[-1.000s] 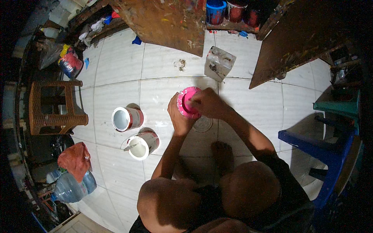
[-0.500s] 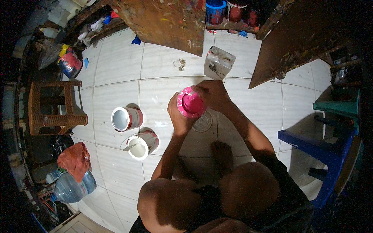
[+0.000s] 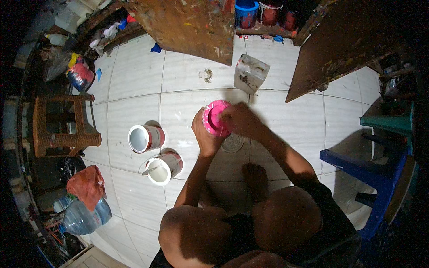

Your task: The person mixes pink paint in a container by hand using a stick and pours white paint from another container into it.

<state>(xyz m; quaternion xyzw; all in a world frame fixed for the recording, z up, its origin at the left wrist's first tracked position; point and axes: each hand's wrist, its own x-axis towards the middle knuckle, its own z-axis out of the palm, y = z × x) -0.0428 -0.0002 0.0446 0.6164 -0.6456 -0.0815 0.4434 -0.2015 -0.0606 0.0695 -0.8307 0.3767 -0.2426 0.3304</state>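
Observation:
A pink paint can point(image 3: 208, 126) with a paint-streaked rim and a pink inside faces up in front of me. My left hand point(image 3: 206, 137) is wrapped round its left and near side. Over the right part of the can's mouth is my right hand point(image 3: 245, 119), closed and blurred by motion, with its fingertips at the opening. Whatever those fingers hold is hidden. Just below the can, a pale round lid point(image 3: 233, 143) lies on the floor beside my foot.
Two open paint cans stand left, one greyish inside point(image 3: 139, 139), one whitish point(image 3: 159, 173) with a flat tool across it. A cut-open translucent container point(image 3: 251, 73) stands ahead. A brown stool point(image 3: 67, 125) is left, a blue stool point(image 3: 362, 169) right; cabinet doors point(image 3: 192, 27) hang open ahead.
My right hand has shifted from the can's upper right rim down over its mouth and is now blurred. My left hand and the can have barely moved.

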